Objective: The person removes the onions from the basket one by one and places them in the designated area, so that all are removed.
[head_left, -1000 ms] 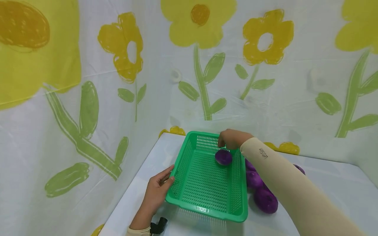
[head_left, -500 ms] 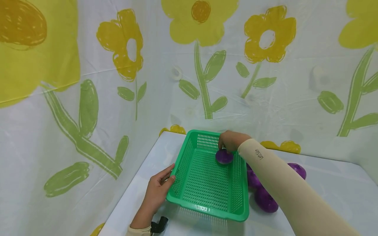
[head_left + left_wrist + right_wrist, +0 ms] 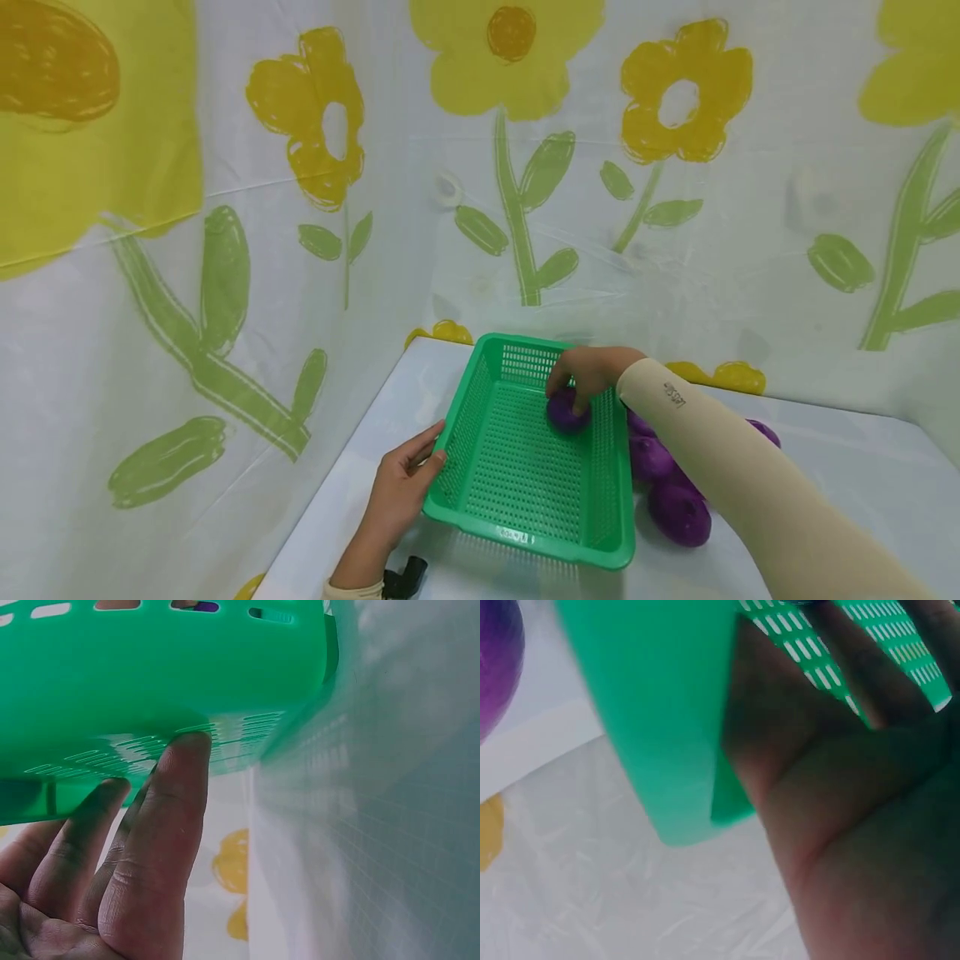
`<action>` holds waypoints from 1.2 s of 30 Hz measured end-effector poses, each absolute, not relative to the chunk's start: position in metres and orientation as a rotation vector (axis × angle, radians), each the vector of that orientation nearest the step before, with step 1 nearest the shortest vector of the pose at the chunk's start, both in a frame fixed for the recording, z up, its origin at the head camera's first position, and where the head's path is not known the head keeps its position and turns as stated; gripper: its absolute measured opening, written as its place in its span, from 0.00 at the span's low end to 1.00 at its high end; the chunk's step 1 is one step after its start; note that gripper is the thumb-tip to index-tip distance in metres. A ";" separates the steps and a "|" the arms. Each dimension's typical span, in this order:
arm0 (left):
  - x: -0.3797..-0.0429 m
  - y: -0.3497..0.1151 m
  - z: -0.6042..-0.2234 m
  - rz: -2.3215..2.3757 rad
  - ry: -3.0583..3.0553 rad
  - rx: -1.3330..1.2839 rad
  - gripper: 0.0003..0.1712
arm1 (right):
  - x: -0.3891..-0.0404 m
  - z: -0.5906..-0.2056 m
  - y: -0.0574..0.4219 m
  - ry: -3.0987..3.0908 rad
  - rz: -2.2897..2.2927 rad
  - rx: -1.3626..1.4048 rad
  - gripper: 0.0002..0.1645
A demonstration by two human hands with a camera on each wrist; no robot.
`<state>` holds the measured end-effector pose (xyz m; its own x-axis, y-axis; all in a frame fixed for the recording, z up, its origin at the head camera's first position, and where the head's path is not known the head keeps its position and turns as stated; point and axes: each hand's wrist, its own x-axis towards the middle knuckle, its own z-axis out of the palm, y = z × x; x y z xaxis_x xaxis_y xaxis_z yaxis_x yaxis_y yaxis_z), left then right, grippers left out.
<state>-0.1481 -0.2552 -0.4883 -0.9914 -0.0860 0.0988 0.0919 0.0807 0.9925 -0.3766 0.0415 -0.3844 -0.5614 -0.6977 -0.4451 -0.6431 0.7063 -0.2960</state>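
Note:
A green plastic basket (image 3: pixel 517 454) with slotted walls stands on the white table, tilted sideways in the head view. At its left rim my left hand (image 3: pixel 401 475) holds on, thumb at the edge; the left wrist view shows long fingers (image 3: pixel 161 817) against the outer wall. My right hand (image 3: pixel 588 371) reaches over the far right corner, fingers and thumb round a glossy purple rounded vegetable (image 3: pixel 567 414) low inside the basket. In the right wrist view, the basket wall (image 3: pixel 656 720) and the right hand (image 3: pixel 855 795) hide most of that vegetable.
Several more purple vegetables (image 3: pixel 678 510) lie right of the basket, partly behind the right sleeve (image 3: pixel 720 458). One purple vegetable (image 3: pixel 763 431) shows beyond the sleeve. A white flower-printed curtain (image 3: pixel 480 192) bounds the table at the back and left.
My right hand has come down onto the purple vegetable in the basket, its thumb and fingers now round it. The left hand stays at the basket's left rim.

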 end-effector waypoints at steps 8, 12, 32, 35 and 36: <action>-0.145 -0.251 -0.490 -2.047 -2.242 -0.007 0.27 | -0.367 -0.391 0.052 2.174 -0.363 -0.834 0.34; -0.145 -0.251 -0.491 -2.048 -2.232 -0.011 0.27 | -0.367 -0.392 0.053 2.124 -0.374 -0.860 0.36; -0.149 -0.252 -0.489 -2.040 -2.208 -0.015 0.27 | -0.373 -0.380 0.049 2.051 -0.535 -1.141 0.40; -0.149 -0.253 -0.489 -2.019 -2.216 0.005 0.27 | -0.367 -0.374 0.047 1.987 -0.631 -1.146 0.40; -0.149 -0.254 -0.488 -2.022 -2.212 0.005 0.27 | -0.365 -0.372 0.046 1.974 -0.651 -1.150 0.40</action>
